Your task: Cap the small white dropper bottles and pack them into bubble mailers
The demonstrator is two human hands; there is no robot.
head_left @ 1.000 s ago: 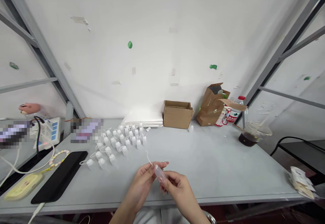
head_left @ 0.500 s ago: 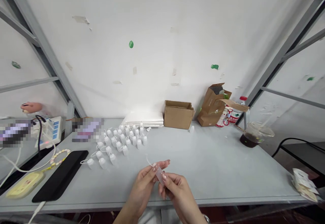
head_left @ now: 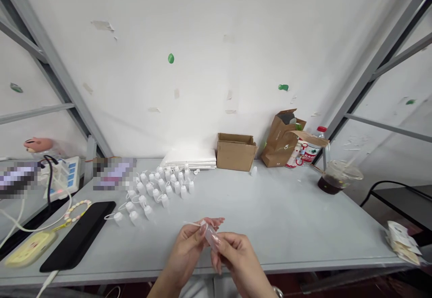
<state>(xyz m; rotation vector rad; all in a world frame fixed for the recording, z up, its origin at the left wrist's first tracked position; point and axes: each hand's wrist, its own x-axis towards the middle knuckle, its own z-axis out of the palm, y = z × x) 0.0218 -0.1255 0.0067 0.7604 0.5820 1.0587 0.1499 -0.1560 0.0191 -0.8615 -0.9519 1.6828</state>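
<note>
A small translucent plastic bottle (head_left: 211,236) is held between both hands above the front of the desk. The fingers of my left hand (head_left: 189,244) pinch its white top end, from which a thin white strap or tube (head_left: 191,223) sticks out to the left. My right hand (head_left: 238,253) grips the lower body of the bottle between thumb and fingers. Left of the hands stand several similar white-capped bottles (head_left: 155,193) in loose rows, many with thin white loops at the cap. Fingers partly hide the bottle's ends.
At the back are a white stack of sheets (head_left: 189,159), a cardboard box (head_left: 236,152), a small translucent piece (head_left: 254,171) and a paper bag (head_left: 277,142). A drink cup (head_left: 332,182) stands right. A black flat item (head_left: 79,235) and a yellow case (head_left: 31,249) lie left.
The thin white strap at the bottle's top has swung from pointing up to lying nearly level leftward. Both hands stay on the bottle, slightly lower; the whole view has shifted a little.
</note>
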